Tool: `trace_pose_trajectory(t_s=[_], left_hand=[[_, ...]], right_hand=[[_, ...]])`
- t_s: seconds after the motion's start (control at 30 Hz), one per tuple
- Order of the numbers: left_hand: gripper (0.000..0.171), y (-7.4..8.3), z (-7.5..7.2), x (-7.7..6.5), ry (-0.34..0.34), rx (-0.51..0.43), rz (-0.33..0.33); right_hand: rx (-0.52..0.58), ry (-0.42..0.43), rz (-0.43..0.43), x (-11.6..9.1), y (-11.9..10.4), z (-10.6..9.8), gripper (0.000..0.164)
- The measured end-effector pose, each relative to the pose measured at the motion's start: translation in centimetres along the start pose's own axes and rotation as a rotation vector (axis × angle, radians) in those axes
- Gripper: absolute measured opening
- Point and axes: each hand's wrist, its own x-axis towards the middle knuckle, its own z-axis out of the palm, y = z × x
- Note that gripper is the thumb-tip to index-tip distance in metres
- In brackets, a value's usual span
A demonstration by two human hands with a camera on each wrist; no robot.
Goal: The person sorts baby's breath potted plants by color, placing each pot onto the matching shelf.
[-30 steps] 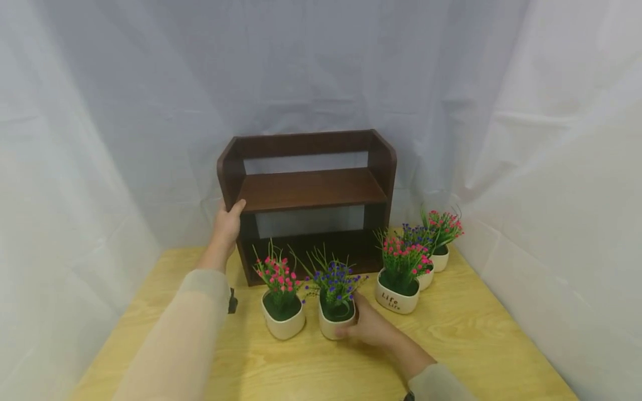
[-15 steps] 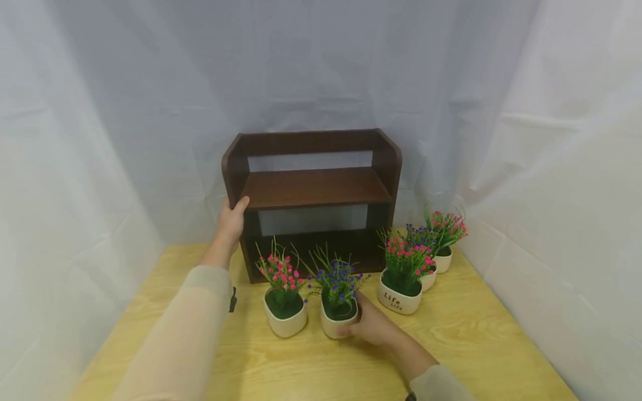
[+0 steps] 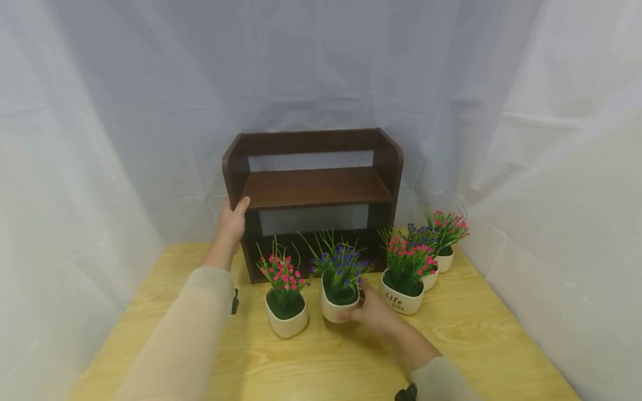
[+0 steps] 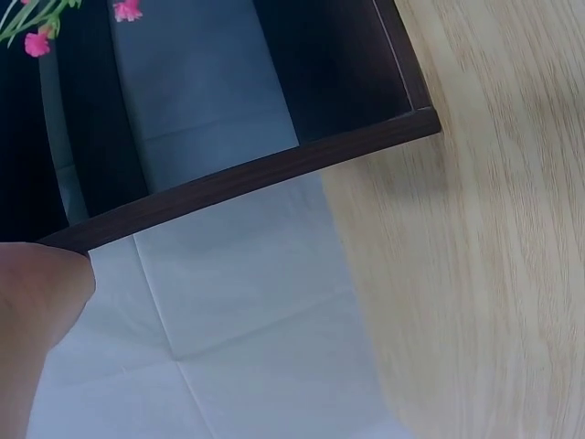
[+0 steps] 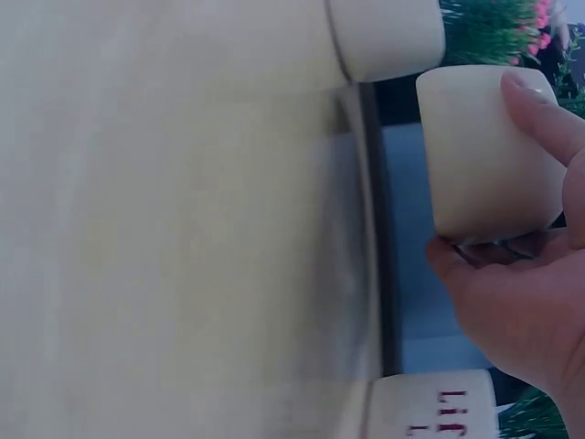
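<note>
My left hand (image 3: 232,225) grips the left side panel of a two-tier dark brown wooden shelf (image 3: 316,189), its thumb over the front edge. In the left wrist view, that hand (image 4: 41,297) shows at the lower left against the panel edge (image 4: 265,169). A white pot of artificial purple flowers (image 3: 337,309) is in my right hand (image 3: 378,312), raised a little from the table in front of the shelf. The right wrist view has the thumb on the white pot (image 5: 489,151) and other fingers beneath or behind it, partly hidden.
Left of the held pot stands a white pot of pink flowers (image 3: 287,320). To the right, a pink-flowered pot with "Life" lettering (image 3: 401,298) stands before a purple one (image 3: 429,278) and another pink one (image 3: 443,262). White sheeting (image 3: 321,67) surrounds the wooden table (image 3: 281,373).
My right hand has lifted the purple flower pot off the table and slightly toward the shelf. My left hand keeps its grip on the shelf; the view has shifted slightly.
</note>
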Motion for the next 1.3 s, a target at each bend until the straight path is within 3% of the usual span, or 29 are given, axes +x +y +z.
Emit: trace_pose_trajectory(t_s=[0.23,0.53,0.67,0.8,1.03,1.3], left_hand=[[0.069,-0.3,0.1,0.1,0.012,-0.021,0.013],[0.067,-0.4,-0.1,0.2,0.013,-0.055,0.017],[0.064,1.1,0.1,-1.0,-0.008,-0.065,0.004],[0.063,1.8,0.2,-1.4,-0.010,-0.071,0.000],[0.065,0.1,0.3,-0.2,0.019,-0.071,0.035],[0.067,-0.2,0.5,-0.1,0.035,-0.032,0.034]], right_hand=[[0.032,0.014,-0.078,0.8,-1.8,-1.5,0.118],[0.213,-0.013,-0.196,1.3,-4.6,-2.4,0.095],[0.216,-0.001,-0.253,1.8,-5.9,-2.9,0.096],[0.270,0.022,-0.229,2.1,-7.3,-3.7,0.099],[0.195,0.046,-0.295,2.9,-9.8,-6.2,0.100],[0.206,0.053,-0.349,4.3,-11.8,-8.2,0.095]])
